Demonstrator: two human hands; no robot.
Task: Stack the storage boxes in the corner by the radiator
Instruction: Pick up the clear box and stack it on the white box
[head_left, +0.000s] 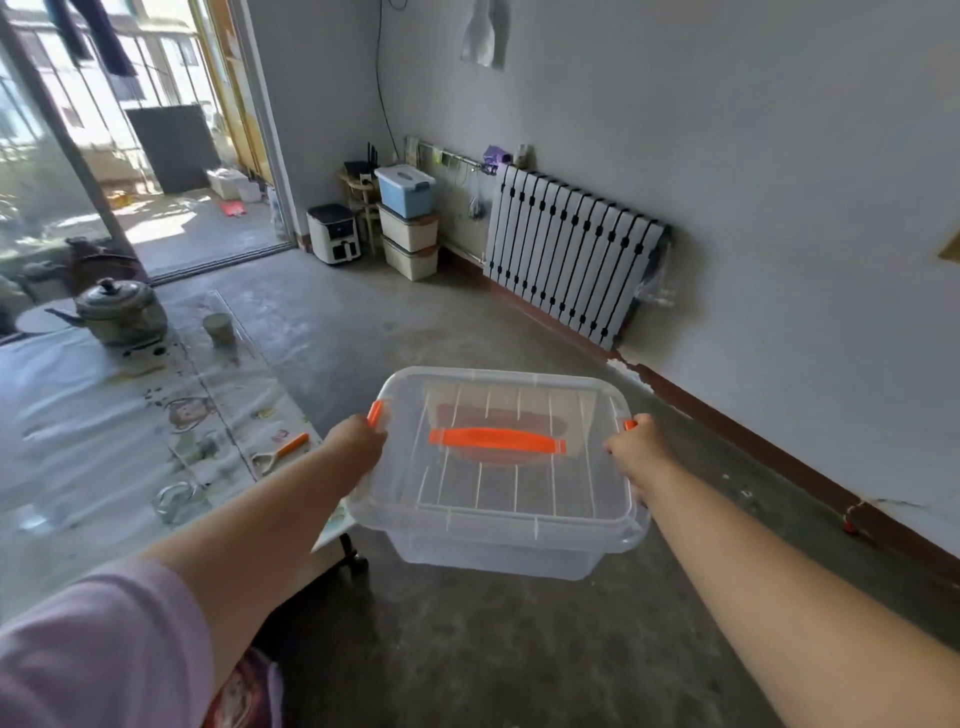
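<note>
Clear plastic makes up the box (496, 470) we carry, so we can see the floor (467, 649) through its walls. Something dark red sits inside it, but the ribbed lid blurs it and we cannot tell what it is. Our fingers are tucked under the rim, out of sight. Our left hand (358, 444) grips the left end and our right hand (636, 447) grips the right end, each closed by a small orange clip. A long orange handle (496, 440) lies flat on top of the lid. We hold the box up in the air in front of us, well above the floor.

Far off in the corner, beside the radiator (566, 254), three boxes stand in a pile: a blue box (405, 191) on top of two cream boxes (409, 241). What is in them is hidden.

On our left, a table (104, 441) is cut off by the edge. A kettle (119, 312) sits on it. Our sleeve (98, 649) is pale purple.
</note>
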